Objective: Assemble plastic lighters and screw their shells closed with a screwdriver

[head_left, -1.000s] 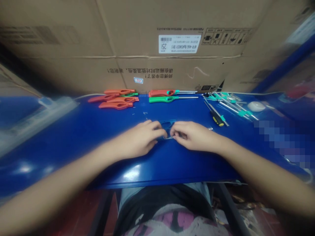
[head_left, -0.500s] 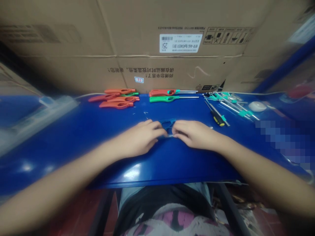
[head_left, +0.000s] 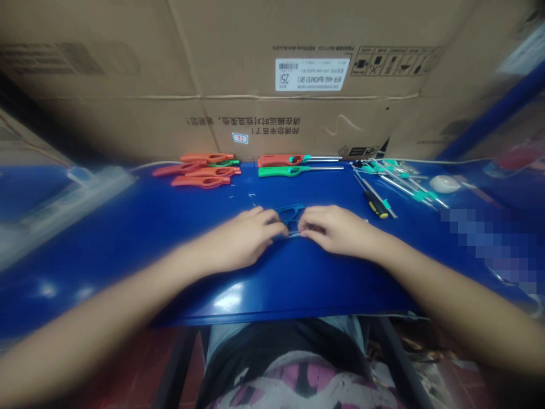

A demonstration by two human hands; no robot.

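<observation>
Above the middle of the blue table my left hand (head_left: 255, 236) and my right hand (head_left: 330, 227) face each other, fingers bent and closed. Between their fingertips is a small blue lighter casing part, with a thin silvery piece (head_left: 294, 233) along its near side; much of it is covered by the fingers. Just beyond lies a blue lighter casing half (head_left: 291, 212), its trigger opening visible. Whether the two blue parts touch I cannot tell.
Orange lighter handles (head_left: 202, 181) lie at back left. Finished-looking lighters, one green (head_left: 279, 171), lie centrally. On the right are metal tubes with teal parts (head_left: 400, 184), a black-yellow screwdriver (head_left: 377, 205) and a white round object (head_left: 445, 183). A cardboard wall (head_left: 149, 74) stands behind.
My right hand has shifted very slightly upward and left. Both hands keep their grip on the blue part, and the other objects stay where they were.
</observation>
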